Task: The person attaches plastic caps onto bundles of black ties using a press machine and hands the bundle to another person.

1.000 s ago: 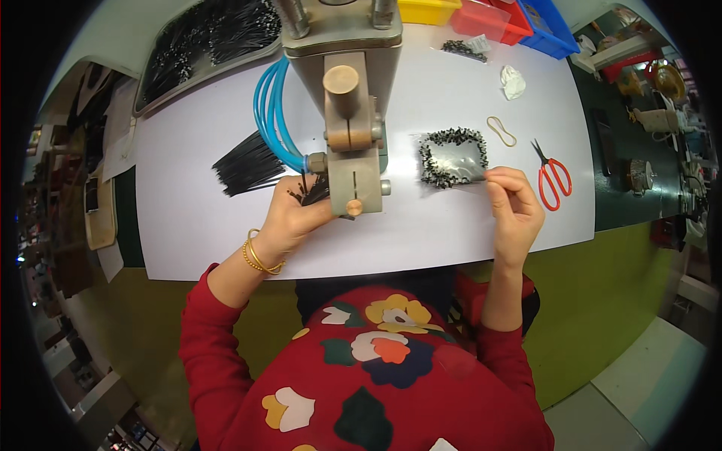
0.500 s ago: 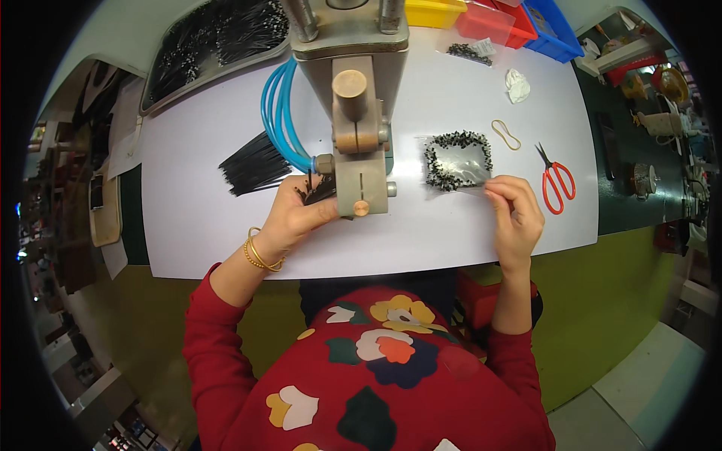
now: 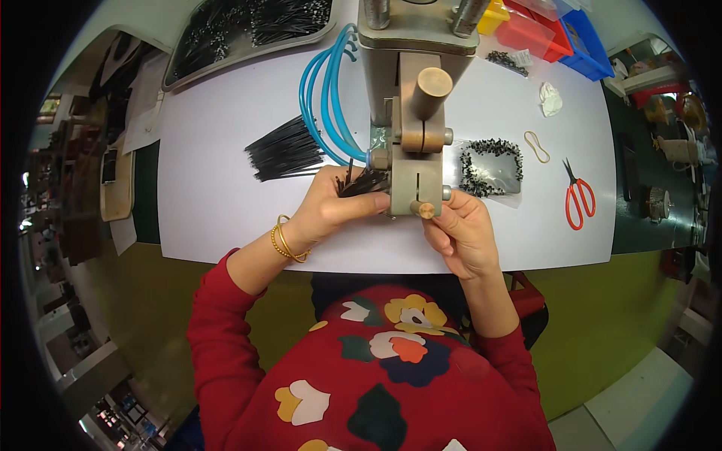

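Observation:
My left hand [image 3: 331, 207] is closed around a bundle of thin black wires [image 3: 364, 183], just left of the metal bench press [image 3: 418, 161]. Its thumb points toward the press's lower head. On the other side, my right hand [image 3: 468, 237] has its fingertips pinched together right beside that head. Whatever they grip is too small or hidden behind the press. A clear plastic bag of small black-and-white pieces [image 3: 492, 171] lies on the table beyond my right hand. More black wires [image 3: 284, 149] lie in a fanned pile beyond my left hand.
Blue air hoses [image 3: 331, 98] curve into the press's left side. A metal tray [image 3: 248, 71] of black wires stands at the far left. To the right lie red-handled scissors [image 3: 577, 201], a rubber band [image 3: 536, 146] and crumpled white paper [image 3: 550, 99]. A blue bin [image 3: 587, 56] stands far right.
My right hand has left the bag's near edge and moved left to the press head. My left hand still holds the wire bundle. The whole view has shifted slightly.

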A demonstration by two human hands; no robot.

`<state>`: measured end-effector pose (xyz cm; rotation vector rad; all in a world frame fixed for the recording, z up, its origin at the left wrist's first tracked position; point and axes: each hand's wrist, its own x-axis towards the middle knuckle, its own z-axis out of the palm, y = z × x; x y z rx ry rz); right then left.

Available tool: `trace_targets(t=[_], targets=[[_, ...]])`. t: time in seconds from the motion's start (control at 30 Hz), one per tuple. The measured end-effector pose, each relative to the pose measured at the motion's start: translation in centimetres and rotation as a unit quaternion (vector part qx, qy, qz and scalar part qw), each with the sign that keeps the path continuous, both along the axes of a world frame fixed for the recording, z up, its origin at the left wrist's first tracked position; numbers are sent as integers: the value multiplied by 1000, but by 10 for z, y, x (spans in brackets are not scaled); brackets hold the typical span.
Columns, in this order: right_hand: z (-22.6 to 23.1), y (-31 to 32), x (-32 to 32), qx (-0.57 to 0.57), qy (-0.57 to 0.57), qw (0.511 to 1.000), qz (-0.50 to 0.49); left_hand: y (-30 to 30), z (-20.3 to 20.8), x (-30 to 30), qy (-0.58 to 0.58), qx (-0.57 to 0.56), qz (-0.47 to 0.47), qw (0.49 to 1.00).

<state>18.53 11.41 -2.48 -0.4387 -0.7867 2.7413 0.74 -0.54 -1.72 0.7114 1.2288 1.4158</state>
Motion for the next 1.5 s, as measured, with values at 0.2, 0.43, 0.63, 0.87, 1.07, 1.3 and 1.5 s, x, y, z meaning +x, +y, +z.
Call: trace_targets(t=[0.2,0.43,0.63,0.87,1.07,1.3,1.5], targets=[[14,-6,-8,202,-72,975,-55,-1,-2,4,-27,-2,21,999],[10,-13,-16,507,-81,842,-166,4,-2,5,-13,12,39,999],[12,-12,-18,555,-83,808,-179,7,3,10,5,35,48,998],[13,-12,-20,545,-97,810,-192,4,1,10,115,44,59,991],[11,-12,-20,501,-94,841,-180,5,1,10,82,33,66,994],[8,-13,-13,425,-93,885,-166,2,10,11,95,1,48,994],[3,-4,0,165,-76,980,-79,-2,1,7,77,9,36,996]])
